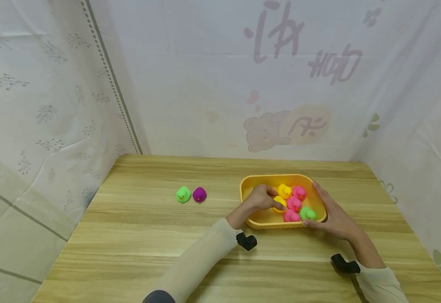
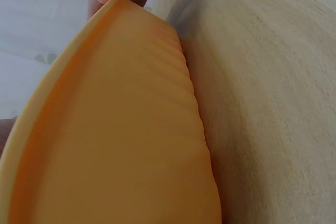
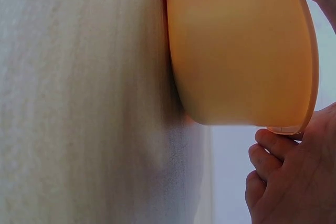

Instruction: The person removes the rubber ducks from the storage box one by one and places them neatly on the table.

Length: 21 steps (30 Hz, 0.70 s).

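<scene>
A yellow tray point(image 1: 269, 225) sits on the table with several small rubber ducks in it. My left hand point(image 1: 259, 200) reaches in over its left side, thumb and fingers pinching a yellow rubber duck point(image 1: 279, 205). Close beside that are another yellow duck point(image 1: 284, 191), pink ducks point(image 1: 294, 204) and a green duck point(image 1: 308, 213). At the tray's right end, my right hand point(image 1: 335, 219) grips the rim, thumb on the near side and fingers along the far right corner. The left wrist view mostly shows the tray's outer wall point(image 2: 121, 119), which hides the ducks.
Left of the tray, a light green duck point(image 1: 183, 194) and a purple duck point(image 1: 199, 194) stand side by side on the wooden table point(image 1: 148, 240). Patterned white cloth point(image 1: 190, 84) hangs behind the table's back edge and at both sides.
</scene>
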Tool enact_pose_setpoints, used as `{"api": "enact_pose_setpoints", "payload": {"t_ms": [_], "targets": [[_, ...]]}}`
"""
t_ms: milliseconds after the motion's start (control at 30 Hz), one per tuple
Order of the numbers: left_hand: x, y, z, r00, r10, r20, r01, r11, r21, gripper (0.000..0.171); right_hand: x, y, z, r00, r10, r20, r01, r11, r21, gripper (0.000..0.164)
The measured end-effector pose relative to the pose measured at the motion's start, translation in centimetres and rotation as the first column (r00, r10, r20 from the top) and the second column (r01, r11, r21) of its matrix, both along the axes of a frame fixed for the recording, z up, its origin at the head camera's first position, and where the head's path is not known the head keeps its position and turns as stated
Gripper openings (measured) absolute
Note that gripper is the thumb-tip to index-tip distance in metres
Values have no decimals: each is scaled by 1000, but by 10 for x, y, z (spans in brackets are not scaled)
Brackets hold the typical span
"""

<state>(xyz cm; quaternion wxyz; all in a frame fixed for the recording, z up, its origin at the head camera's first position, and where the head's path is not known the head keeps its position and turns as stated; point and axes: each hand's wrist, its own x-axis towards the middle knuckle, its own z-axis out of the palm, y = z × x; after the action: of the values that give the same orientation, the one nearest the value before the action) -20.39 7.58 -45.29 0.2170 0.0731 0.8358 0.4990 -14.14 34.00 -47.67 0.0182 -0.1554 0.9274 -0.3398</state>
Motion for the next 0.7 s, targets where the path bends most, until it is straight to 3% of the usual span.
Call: {"api": "enact_pose_setpoints", "payload": {"t_ms": [233,700], "targets": [[2,0,2,1000,-7,-11,7,1000,-23,44,1,0,0,1000,0,-4,0,1000,-2,123],[4,-11,9,999,-36,-34,38,998,48,44,-1,-1,2,1000,-8,11,8,1000,24,124]]}}
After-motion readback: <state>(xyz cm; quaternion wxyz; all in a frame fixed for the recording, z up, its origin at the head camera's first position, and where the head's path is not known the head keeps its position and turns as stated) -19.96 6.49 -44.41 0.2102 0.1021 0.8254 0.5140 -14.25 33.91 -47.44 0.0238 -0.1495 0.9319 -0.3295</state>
